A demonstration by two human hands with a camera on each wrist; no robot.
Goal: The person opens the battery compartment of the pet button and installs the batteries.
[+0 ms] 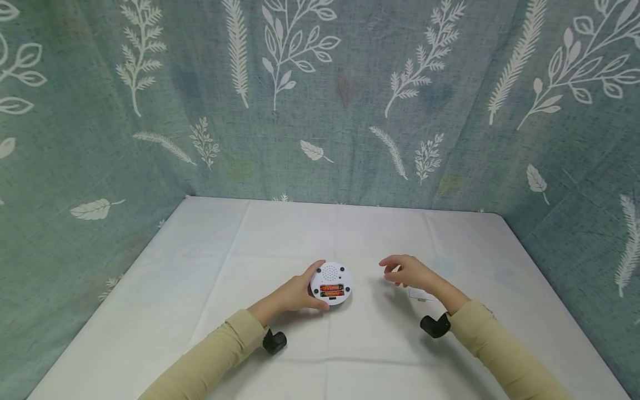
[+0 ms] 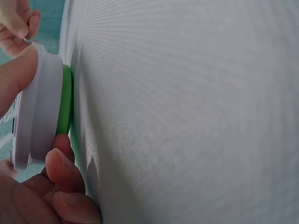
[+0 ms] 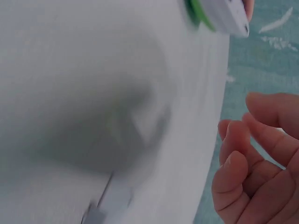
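A round white device (image 1: pixel 331 271) lies with its underside up, showing a patch of speaker holes, small dark feet and two red-and-black batteries (image 1: pixel 332 290) in a recess. My left hand (image 1: pixel 299 292) grips it by the rim, thumb on one side and fingers on the other. Its green face (image 2: pixel 66 100) points down, close over the white cloth. My right hand (image 1: pixel 407 270) hovers right of the device, fingers loosely bent and holding nothing. Partly behind that wrist, a small white rectangular piece (image 1: pixel 419 294), like a battery cover, lies on the cloth; it shows blurred in the right wrist view.
A white cloth with fold creases covers the table (image 1: pixel 270 239). Green fabric (image 1: pixel 320 100) with white leaf prints rises behind the table and along both sides. A black camera mount sits at each wrist, below the beige sleeves (image 1: pixel 220 347).
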